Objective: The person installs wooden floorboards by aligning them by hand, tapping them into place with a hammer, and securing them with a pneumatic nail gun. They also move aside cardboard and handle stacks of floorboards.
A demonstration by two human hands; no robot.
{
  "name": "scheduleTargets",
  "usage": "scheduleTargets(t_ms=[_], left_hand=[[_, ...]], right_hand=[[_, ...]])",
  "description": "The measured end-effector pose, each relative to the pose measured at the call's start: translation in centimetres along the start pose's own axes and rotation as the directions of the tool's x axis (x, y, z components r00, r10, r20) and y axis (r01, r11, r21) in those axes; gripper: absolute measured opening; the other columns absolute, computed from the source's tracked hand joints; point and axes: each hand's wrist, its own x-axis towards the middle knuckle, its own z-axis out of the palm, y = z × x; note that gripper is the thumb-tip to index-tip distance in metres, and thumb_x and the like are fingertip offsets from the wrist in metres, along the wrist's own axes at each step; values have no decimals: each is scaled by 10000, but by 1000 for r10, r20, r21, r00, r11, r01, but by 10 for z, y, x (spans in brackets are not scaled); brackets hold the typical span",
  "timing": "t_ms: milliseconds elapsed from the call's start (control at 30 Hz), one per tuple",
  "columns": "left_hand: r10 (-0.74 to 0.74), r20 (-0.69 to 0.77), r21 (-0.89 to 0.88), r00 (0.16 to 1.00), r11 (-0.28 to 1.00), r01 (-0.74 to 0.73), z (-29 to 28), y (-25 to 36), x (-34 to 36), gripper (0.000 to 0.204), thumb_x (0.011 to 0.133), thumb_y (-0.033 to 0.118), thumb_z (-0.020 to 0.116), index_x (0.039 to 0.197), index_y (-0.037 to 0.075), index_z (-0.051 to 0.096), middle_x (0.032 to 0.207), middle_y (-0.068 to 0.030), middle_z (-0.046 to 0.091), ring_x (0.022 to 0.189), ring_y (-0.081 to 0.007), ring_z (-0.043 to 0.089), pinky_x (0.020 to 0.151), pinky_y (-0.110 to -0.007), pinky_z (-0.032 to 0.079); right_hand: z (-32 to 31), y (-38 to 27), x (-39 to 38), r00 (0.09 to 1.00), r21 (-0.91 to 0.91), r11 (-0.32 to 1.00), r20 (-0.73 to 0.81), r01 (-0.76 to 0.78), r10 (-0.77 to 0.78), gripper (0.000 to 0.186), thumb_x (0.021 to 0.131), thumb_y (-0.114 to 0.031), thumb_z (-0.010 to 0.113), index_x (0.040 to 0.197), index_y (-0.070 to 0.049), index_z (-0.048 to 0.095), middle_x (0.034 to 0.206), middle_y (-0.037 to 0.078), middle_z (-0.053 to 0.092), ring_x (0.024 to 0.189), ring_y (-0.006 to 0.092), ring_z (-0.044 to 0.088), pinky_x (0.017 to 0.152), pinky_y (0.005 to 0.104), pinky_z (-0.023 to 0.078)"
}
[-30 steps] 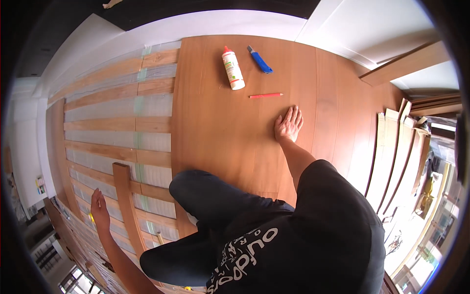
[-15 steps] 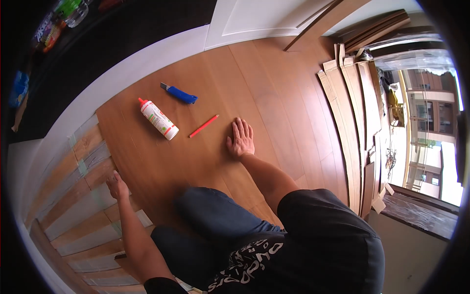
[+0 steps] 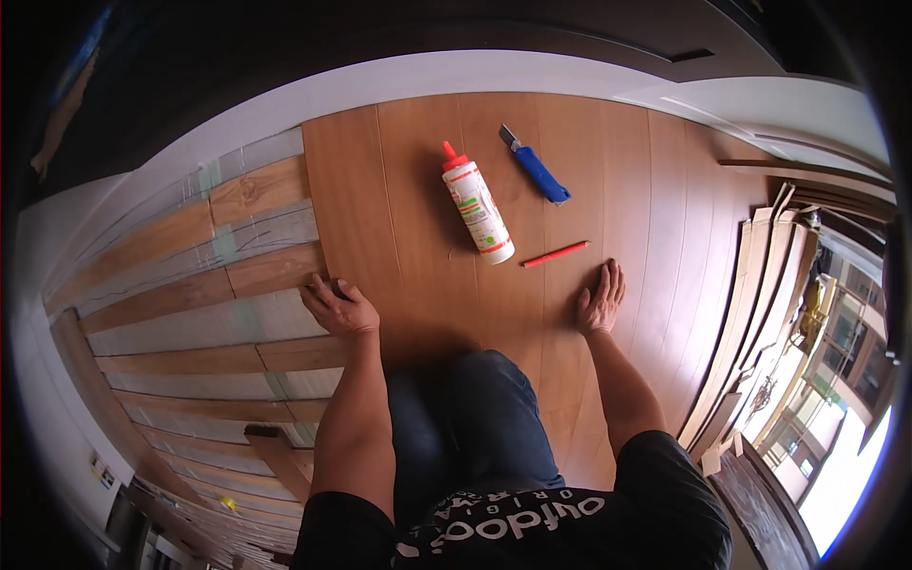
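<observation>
My right hand (image 3: pixel 601 296) lies flat on the brown wooden floorboards (image 3: pixel 608 190), fingers stretched out, just right of a red pencil (image 3: pixel 557 254). At the left edge of the laid boards rests my left hand (image 3: pixel 340 309), its fingers loosely spread over the edge and nothing held. Beyond the hands lies a white glue bottle (image 3: pixel 477 211) with a red nozzle, on its side. To its right is a blue utility knife (image 3: pixel 538 169) with the blade out. Both knees are on or close to the floor between my arms.
Left of the boards, wooden joists (image 3: pixel 171 366) alternate with pale panels and green tape. A short dark board piece (image 3: pixel 277 461) lies across them. Long cardboard strips (image 3: pixel 736 323) line the right side near a bright window. A white baseboard (image 3: pixel 380 78) curves along the far wall.
My view has swung left, so the floor items appear further right. My left hand has come to the boards' left edge. My right hand stays flat near the pencil.
</observation>
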Motion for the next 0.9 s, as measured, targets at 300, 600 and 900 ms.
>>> scheduleTargets(t_ms=[300, 600, 900], left_hand=[[-70, 69, 55, 995, 996, 66, -10, -6, -2, 577, 1038, 351, 467, 1498, 5, 452, 1559, -344, 345, 1379, -510, 433, 1115, -596, 402], [-73, 85, 17, 994, 997, 72, -17, 2, 9, 592, 1046, 380, 438, 1458, -43, 471, 1523, -416, 349, 1358, -577, 417, 1111, -637, 378], [-63, 108, 21, 992, 998, 62, -20, 7, 13, 587, 1033, 354, 447, 1453, -55, 470, 1504, -435, 362, 1347, -596, 420, 1104, -654, 375]], right_hand=[[7, -7, 16, 998, 10, 998, 27, 56, -56, 731, 933, -287, 558, 1581, -40, 325, 1666, 194, 309, 1527, 442, 266, 1266, 566, 199], [18, -5, 14, 993, 22, 994, -36, 109, -109, 706, 1023, -462, 440, 1577, -36, 335, 1658, 202, 323, 1508, 455, 293, 1250, 575, 223], [18, -2, 12, 997, 13, 997, -15, 80, -80, 732, 1048, -530, 384, 1565, -14, 329, 1647, 232, 318, 1513, 462, 280, 1245, 580, 222]])
